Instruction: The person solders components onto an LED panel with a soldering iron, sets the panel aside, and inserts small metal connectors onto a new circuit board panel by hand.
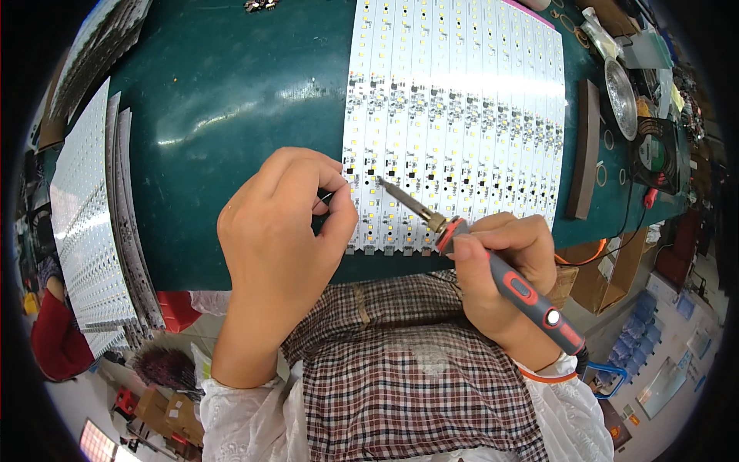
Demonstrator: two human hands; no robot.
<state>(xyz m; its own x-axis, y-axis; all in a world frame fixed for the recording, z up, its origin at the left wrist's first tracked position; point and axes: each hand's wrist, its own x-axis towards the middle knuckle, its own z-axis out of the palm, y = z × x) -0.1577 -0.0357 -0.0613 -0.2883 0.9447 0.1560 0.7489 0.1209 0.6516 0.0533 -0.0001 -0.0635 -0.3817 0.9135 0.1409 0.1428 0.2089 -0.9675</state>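
Note:
A white LED circuit board panel (454,138), made up of many narrow strips with small yellow LEDs and black chips, lies on the green work mat (231,92). My right hand (508,266) grips a grey and red soldering iron (531,304). The iron's tip points up and left, at or just above the parts near the panel's lower left; contact is hard to tell. Thumb and forefinger of my left hand (285,208) are pinched at the panel's left edge, close to the tip. Whatever they hold, if anything, is hidden.
More LED panels (85,223) are stacked at the left, with another stack (104,38) behind. To the right are a brown bar (585,150), a metal dish (619,92), a black fan (654,158) and cables. Another person's red sleeve (58,335) shows far left.

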